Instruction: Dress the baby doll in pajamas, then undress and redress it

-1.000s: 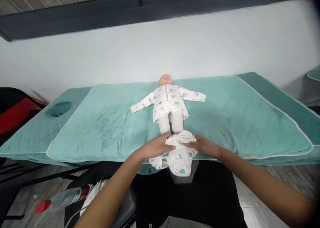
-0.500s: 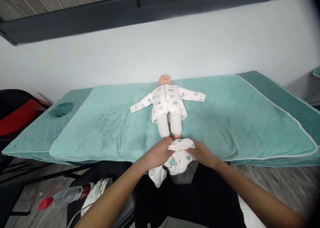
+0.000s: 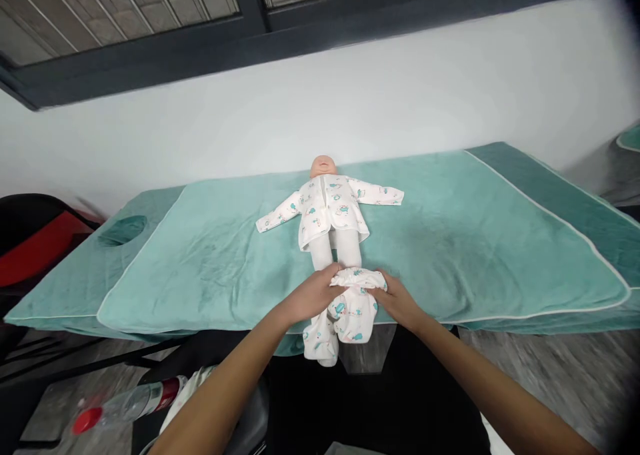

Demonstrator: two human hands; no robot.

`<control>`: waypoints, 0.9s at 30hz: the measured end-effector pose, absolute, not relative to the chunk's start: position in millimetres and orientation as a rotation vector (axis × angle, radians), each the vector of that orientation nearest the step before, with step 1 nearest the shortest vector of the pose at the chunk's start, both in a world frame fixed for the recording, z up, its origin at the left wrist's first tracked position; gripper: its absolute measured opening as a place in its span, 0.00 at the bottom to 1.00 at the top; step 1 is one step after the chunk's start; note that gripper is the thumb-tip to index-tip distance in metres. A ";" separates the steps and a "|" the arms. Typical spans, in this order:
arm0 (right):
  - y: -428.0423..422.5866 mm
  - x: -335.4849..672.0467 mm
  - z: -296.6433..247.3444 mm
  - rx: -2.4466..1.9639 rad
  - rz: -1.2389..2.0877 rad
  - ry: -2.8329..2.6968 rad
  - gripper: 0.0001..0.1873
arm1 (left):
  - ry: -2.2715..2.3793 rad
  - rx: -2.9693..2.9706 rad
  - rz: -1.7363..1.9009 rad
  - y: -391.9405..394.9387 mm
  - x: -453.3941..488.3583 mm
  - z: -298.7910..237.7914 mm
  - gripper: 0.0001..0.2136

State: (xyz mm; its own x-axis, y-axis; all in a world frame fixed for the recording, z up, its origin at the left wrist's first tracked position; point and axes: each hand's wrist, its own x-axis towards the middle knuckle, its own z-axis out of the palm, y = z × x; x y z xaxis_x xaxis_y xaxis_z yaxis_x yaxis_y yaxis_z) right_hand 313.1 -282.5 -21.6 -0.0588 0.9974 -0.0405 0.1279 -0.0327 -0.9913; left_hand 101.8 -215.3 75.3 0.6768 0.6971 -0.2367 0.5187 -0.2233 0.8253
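A baby doll (image 3: 324, 166) lies on its back on a green-covered massage bed (image 3: 225, 242), its head toward the wall. It wears a white printed jacket (image 3: 327, 208) with the sleeves spread, and white leggings (image 3: 349, 247) cover its legs. At the doll's lower legs, my left hand (image 3: 317, 290) is closed on the left side of a pair of white printed baby pants (image 3: 356, 312). My right hand (image 3: 397, 300) grips the right side of the gathered waistband. The pants' legs hang over the bed's front edge, and the doll's feet are hidden behind the cloth.
A plastic bottle with a red cap (image 3: 87, 420) lies at lower left beside white cloth (image 3: 193, 388). Behind the bed rises a white wall (image 3: 300, 108) below a dark window frame (image 3: 150, 54). A black and red chair (image 3: 43, 248) stands at far left.
Both hands have brought the pants' waistband up a little, over the doll's lower legs. The hanging pants' legs have shifted and straightened somewhat. My view has tilted slightly.
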 end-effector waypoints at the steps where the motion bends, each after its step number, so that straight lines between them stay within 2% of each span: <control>1: -279.5 313.4 -19.9 -1.342 1.141 -1.371 0.15 | 0.979 1.899 0.234 -210.8 102.6 72.4 0.09; 4: -268.4 313.1 -16.5 -1.415 0.980 -1.395 0.13 | 1.096 1.951 0.253 -195.7 107.5 65.8 0.07; 9: -249.3 310.9 -13.3 -1.464 0.897 -1.329 0.14 | 1.219 2.030 0.327 -177.9 122.4 68.1 0.03; 16: -234.7 304.2 -5.4 -1.180 1.174 -0.921 0.21 | 1.206 1.896 0.504 -172.1 135.6 65.5 0.07; 22: -224.0 314.4 -3.1 -1.331 0.953 -1.106 0.17 | 1.236 1.922 0.588 -163.1 137.7 67.8 0.07; 27: -210.6 316.5 -3.1 -1.244 1.072 -0.891 0.23 | 1.269 1.983 0.562 -152.0 149.3 65.6 0.11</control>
